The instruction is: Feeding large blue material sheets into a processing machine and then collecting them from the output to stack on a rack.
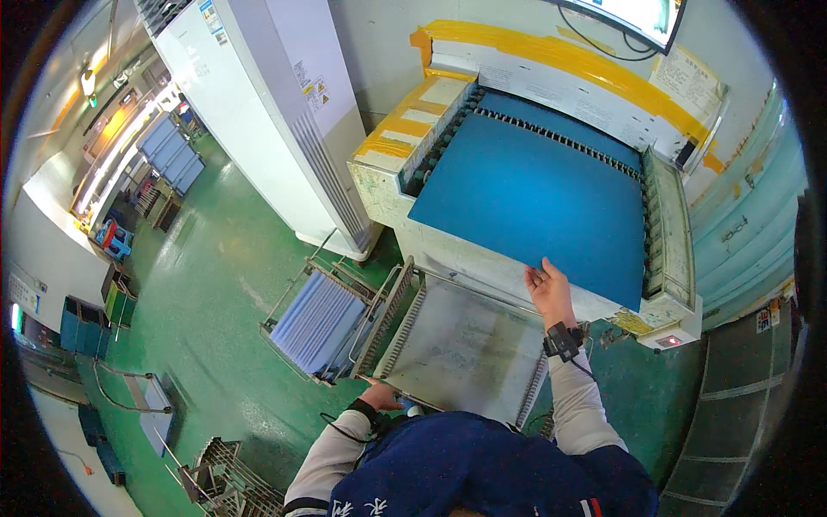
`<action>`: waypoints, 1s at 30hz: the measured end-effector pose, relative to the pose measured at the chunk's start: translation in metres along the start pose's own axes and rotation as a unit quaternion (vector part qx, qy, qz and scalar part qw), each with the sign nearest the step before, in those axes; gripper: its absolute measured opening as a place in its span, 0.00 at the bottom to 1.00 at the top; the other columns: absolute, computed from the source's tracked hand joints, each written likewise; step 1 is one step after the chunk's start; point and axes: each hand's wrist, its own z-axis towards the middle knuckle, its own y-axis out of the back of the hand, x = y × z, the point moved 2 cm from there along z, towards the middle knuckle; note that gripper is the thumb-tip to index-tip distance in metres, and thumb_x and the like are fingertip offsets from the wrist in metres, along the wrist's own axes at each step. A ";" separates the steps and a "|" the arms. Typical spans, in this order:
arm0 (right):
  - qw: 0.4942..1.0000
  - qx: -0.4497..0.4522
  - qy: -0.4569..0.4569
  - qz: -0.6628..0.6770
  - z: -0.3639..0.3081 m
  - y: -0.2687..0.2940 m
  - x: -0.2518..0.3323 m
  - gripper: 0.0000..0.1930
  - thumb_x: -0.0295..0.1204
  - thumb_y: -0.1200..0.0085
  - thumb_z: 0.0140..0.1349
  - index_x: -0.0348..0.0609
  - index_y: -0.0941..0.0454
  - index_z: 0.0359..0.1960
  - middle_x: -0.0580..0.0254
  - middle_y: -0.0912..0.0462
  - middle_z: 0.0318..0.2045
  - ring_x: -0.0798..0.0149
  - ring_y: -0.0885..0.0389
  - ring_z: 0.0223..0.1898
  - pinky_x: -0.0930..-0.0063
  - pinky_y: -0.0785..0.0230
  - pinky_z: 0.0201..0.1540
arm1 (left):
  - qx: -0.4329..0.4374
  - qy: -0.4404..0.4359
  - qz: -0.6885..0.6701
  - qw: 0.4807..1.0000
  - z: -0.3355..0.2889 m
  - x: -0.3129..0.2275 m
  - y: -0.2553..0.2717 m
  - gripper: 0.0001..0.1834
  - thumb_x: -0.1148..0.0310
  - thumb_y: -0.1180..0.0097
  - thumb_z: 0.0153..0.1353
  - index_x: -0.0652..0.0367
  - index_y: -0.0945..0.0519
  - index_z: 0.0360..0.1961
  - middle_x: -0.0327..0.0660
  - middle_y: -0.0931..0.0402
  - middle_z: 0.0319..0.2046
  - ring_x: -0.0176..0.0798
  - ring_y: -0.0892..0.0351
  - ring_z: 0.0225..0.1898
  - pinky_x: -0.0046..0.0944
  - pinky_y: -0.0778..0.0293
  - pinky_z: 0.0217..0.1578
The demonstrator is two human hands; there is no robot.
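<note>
A blue flat sheet [536,185] lies across the rollers of a conveyor machine [676,233], its near edge reaching over the front. At that near edge is my right hand [550,291], palm turned up and fingers loosely apart, with nothing seen in it. Below the machine stands a slotted metal rack [469,345] holding a grey, stained flat panel. My left hand [381,395] rests at the rack's near left corner, thumb and fingers spread apart. Part of the left hand's grip area is hidden by its own back.
Left of the rack stands a wire rack [323,369] filled with pale blue panels. A tall white cabinet [258,112] rises beside the machine. Another metal rack [226,482] is at lower left. A teal curtain [745,220] hangs right, above a dark panelled surface [745,396].
</note>
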 end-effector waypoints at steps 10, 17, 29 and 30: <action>0.994 -0.020 -0.069 -0.080 0.011 0.005 0.008 0.17 0.42 0.48 0.63 0.37 0.27 0.35 0.56 0.22 0.31 0.61 0.23 0.33 0.69 0.27 0.37 | 0.029 0.020 0.052 0.998 -0.001 -0.010 0.008 0.38 0.36 0.47 0.48 0.46 0.27 0.57 0.45 0.24 0.50 0.52 0.27 0.54 0.74 0.68 0.60; 0.989 -0.025 -0.084 -0.118 0.016 0.004 0.014 0.22 0.48 0.49 0.62 0.36 0.26 0.35 0.58 0.21 0.30 0.64 0.23 0.30 0.72 0.28 0.34 | -0.002 -0.004 0.024 1.000 -0.002 -0.009 0.007 0.42 0.32 0.49 0.47 0.50 0.27 0.56 0.51 0.23 0.46 0.55 0.26 0.51 0.74 0.72 0.60; 0.994 -0.015 -0.066 -0.081 0.018 -0.002 0.013 0.20 0.44 0.52 0.64 0.37 0.26 0.40 0.61 0.20 0.33 0.68 0.25 0.28 0.73 0.30 0.31 | 0.009 0.024 0.014 1.000 0.001 -0.005 0.001 0.38 0.35 0.49 0.47 0.49 0.24 0.54 0.49 0.22 0.46 0.53 0.26 0.51 0.72 0.74 0.61; 0.995 -0.013 -0.065 -0.077 0.017 -0.003 0.013 0.19 0.44 0.53 0.65 0.37 0.25 0.41 0.61 0.20 0.33 0.68 0.25 0.28 0.73 0.31 0.31 | 0.009 0.025 0.013 1.000 0.002 -0.002 -0.003 0.38 0.35 0.49 0.47 0.49 0.24 0.54 0.49 0.22 0.46 0.53 0.26 0.51 0.72 0.74 0.61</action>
